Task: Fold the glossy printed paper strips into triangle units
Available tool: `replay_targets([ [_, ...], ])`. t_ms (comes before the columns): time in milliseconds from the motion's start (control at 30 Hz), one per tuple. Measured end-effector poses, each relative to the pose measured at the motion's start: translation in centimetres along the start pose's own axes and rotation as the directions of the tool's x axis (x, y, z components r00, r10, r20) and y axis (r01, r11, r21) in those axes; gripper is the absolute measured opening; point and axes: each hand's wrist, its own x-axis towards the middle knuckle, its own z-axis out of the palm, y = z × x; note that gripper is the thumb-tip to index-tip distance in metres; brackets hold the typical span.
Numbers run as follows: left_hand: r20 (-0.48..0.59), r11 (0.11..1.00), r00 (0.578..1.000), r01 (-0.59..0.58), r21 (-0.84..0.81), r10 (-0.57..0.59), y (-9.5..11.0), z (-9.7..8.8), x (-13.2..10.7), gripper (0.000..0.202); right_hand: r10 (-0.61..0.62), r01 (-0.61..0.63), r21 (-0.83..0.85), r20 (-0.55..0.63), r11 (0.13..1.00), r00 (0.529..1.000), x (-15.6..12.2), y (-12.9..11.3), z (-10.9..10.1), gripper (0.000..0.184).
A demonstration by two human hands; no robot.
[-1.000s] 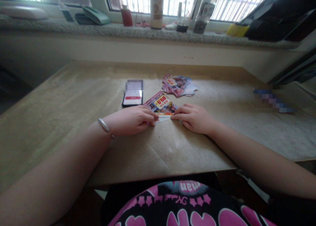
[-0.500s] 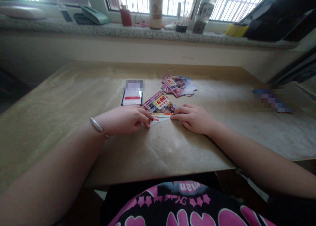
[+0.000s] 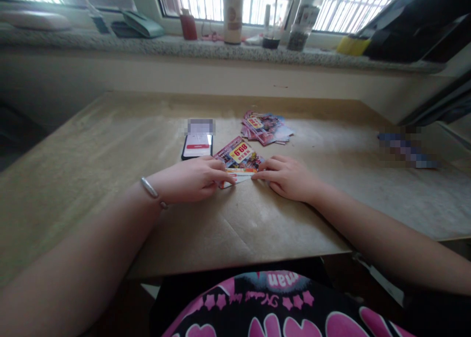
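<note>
A colourful printed flyer (image 3: 242, 153) lies flat in front of me, its near edge folded over into a white and orange strip (image 3: 242, 174). My left hand (image 3: 200, 180), with a silver bangle at the wrist, is closed on the flyer's left side, the index finger reaching across the strip. At the right end, my right hand (image 3: 289, 177) is closed with bent fingers, its fingertips pinning the flyer's corner to the table. The parts of the flyer beneath my fingers are hidden. A phone (image 3: 197, 145) with a lit screen lies just beyond my left hand.
Behind the flyer sits a loose pile of similar flyers (image 3: 265, 127). A blurred flat item (image 3: 408, 150) lies on the right of the tan tabletop (image 3: 221, 239). Bottles and small items, among them a red bottle (image 3: 188, 24), line the stone windowsill (image 3: 147, 43).
My left hand has shifted slightly right, its index finger sliding further along the folded strip. My right hand stays at the flyer's right corner, nearly unmoved.
</note>
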Motion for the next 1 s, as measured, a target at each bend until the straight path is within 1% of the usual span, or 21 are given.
replay_targets([
  [67,-0.01,1.0,1.0,-0.028,0.011,0.028,0.0,0.4,0.1,0.04,-0.003,0.003,0.009,0.008,1.0,1.0,0.1,0.0,0.1,0.038],
  [167,-0.014,1.0,1.0,-0.028,0.008,0.028,-0.2,0.6,0.1,0.039,-0.001,0.001,0.018,0.011,1.0,1.0,0.1,0.1,0.0,0.038],
  [400,-0.008,0.996,0.999,-0.032,-0.084,0.031,-0.6,0.2,0.0,0.03,0.034,-0.035,-0.013,-0.021,0.999,0.999,-0.5,1.3,-0.4,0.032],
  [533,-0.019,0.993,1.0,-0.025,-0.112,0.023,-0.9,0.3,-0.2,0.028,0.089,-0.09,-0.019,-0.041,0.996,0.995,-1.3,2.6,-0.5,0.029],
  [700,-0.012,0.986,0.998,-0.059,-0.157,0.058,-1.5,0.2,-0.4,0.027,0.144,-0.143,0.006,-0.055,0.99,0.988,-2.0,3.8,-0.5,0.027],
  [800,-0.017,0.986,0.997,-0.074,-0.148,0.073,-1.4,0.1,-0.4,0.027,0.186,-0.186,0.013,-0.063,0.983,0.981,-2.0,3.7,-0.5,0.028],
  [900,-0.056,0.995,0.998,-0.022,-0.093,0.017,-1.0,0.3,-0.2,0.027,0.25,-0.251,-0.009,-0.078,0.968,0.965,-1.9,3.2,-0.5,0.026],
  [967,-0.096,0.999,0.995,0.017,-0.045,-0.021,-0.7,0.8,0.0,0.033,0.313,-0.316,-0.011,-0.112,0.949,0.943,-1.8,2.9,-0.4,0.024],
  [1000,-0.109,1.0,0.994,-0.006,-0.026,0.003,-0.5,1.0,0.1,0.034,0.351,-0.354,-0.002,-0.134,0.935,0.927,-1.7,2.7,-0.4,0.023],
])
